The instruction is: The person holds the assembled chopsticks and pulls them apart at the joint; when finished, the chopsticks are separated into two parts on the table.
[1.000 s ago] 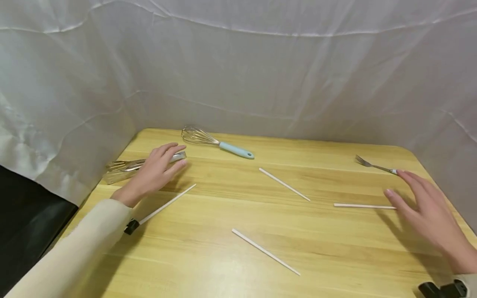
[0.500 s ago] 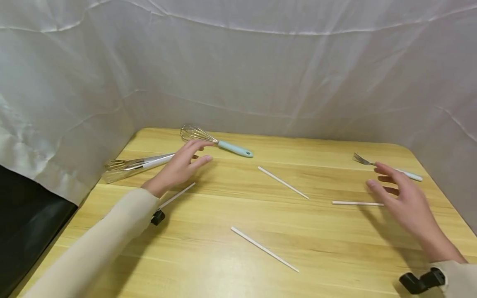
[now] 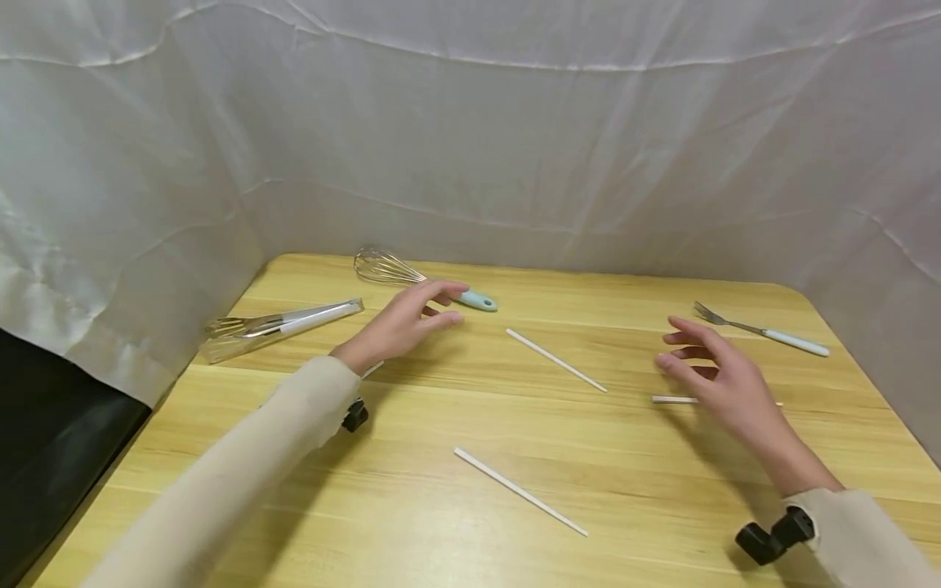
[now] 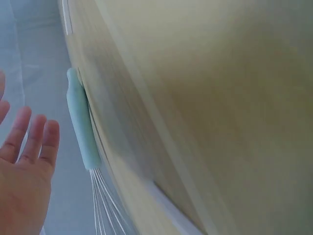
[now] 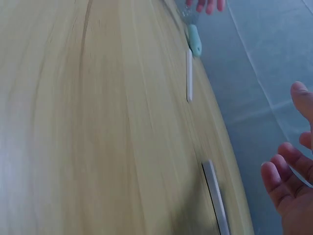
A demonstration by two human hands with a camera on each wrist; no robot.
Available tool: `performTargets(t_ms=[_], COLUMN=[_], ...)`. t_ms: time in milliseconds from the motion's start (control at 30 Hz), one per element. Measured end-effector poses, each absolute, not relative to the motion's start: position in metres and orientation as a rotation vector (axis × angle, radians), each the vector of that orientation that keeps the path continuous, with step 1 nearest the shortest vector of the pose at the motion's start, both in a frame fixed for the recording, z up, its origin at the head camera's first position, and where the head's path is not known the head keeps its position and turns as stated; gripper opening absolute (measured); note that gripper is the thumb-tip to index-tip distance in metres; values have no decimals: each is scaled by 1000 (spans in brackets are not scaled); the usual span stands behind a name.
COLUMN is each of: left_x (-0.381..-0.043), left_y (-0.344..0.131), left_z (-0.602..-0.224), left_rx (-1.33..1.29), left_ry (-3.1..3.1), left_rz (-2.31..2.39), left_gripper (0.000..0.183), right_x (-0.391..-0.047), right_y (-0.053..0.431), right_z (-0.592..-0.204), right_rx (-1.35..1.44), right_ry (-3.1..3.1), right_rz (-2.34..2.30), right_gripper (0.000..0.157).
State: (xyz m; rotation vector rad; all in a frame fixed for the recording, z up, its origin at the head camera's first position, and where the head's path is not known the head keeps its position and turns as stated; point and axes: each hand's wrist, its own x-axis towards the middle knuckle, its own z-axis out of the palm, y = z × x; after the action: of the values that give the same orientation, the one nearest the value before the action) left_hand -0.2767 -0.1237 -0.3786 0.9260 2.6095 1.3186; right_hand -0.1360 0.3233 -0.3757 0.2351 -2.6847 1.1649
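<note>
My left hand (image 3: pixel 404 327), holding nothing, hovers with loosely bent fingers in front of the whisk (image 3: pixel 478 301). In the head view it overlaps part of the whisk's pale blue handle; the left wrist view shows the whole handle (image 4: pixel 83 120) beside the fingers (image 4: pixel 34 137). My right hand (image 3: pixel 724 384) is also empty, raised over a white chopstick (image 3: pixel 672 400) and covering its middle. Another chopstick (image 3: pixel 556 360) lies between the hands. To the right hand's far side rests a fork (image 3: pixel 796 341) with a pale handle.
Metal tongs (image 3: pixel 294 322) lie at the table's left. One chopstick (image 3: pixel 520 492) lies near the front middle; the tip of another (image 3: pixel 373 369) shows by the left wrist. Grey-white cloth (image 3: pixel 470 147) hangs behind the wooden table (image 3: pixel 625 457).
My left hand has moved right, away from the tongs to the whisk handle. My right hand has moved left, off the fork to above the chopstick. The utensils have stayed in place.
</note>
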Motion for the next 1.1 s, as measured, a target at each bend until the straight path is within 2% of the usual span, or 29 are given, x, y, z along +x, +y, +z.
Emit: performTargets(t_ms=[233, 467, 867, 1100], left_x=[-282, -284, -285, -288], left_y=[-99, -80, -43, -36], left_z=[-381, -387, -388, -389], left_rx=[983, 1012, 1034, 1070], left_ry=[2524, 2486, 2437, 2420], left_rz=[1336, 1287, 1074, 954], left_gripper=[37, 37, 37, 27], right_x=[-142, -150, -161, -163], right_y=[295, 272, 252, 246], right_z=[-378, -385, -399, -405], right_rx=[277, 311, 352, 363], right_ry=[-2712, -2779, -2875, -2892], right_rz=[1240, 1240, 1230, 1279], right_gripper=[54, 51, 44, 35])
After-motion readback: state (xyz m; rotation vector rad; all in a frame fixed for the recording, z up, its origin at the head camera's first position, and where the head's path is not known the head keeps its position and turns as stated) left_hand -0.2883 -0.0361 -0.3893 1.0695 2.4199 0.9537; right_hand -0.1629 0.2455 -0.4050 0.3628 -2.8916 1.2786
